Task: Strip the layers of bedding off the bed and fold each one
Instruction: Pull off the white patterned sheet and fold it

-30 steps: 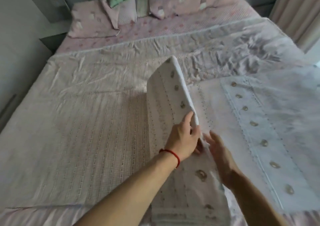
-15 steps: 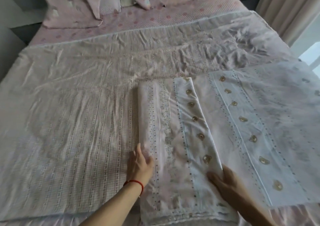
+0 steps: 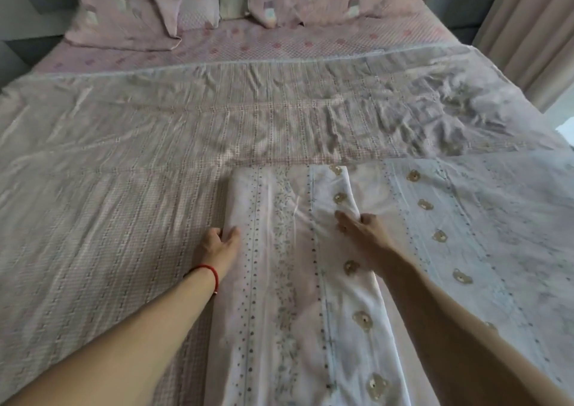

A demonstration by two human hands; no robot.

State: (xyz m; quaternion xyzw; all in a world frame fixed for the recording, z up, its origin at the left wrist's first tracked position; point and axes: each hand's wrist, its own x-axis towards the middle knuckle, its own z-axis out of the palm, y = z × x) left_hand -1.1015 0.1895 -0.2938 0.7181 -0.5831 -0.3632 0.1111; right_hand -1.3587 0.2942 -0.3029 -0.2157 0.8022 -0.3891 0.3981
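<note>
The pale pink cotton sheet printed with dotted stripes and small brown bears (image 3: pixel 292 281) lies in front of me on the bed, folded into a long narrow band whose long axis runs straight away from me, from the near edge of the mattress toward the pink patterned pillows (image 3: pixel 124 17) at the head. It rests on top of the wrinkled pink checked coverlet (image 3: pixel 124 219) that is spread over the bed, and its right portion opens out flat into a wider bluish panel (image 3: pixel 481 219). My left hand (image 3: pixel 219 245), the one with the thin red cord bracelet (image 3: pixel 211 273) at the wrist, sits at the band's left folded edge, fingers (image 3: pixel 231 234) curled around that edge and gripping it. My right hand (image 3: pixel 363 228) lies on the strip with the row of bears, about level with the left; its fingers (image 3: pixel 343 220) lie flat on top with the thumb hooked over the strip's right edge, so it looks more like a press and light pinch than a full clench. Both hands sit past the band's midpoint, nearer its far end than the end by my body. Since the band runs lengthwise away from me, I judge the next fold has to go along that axis, far end brought toward the near one, and both hands are about equally placed to reach it.
</note>
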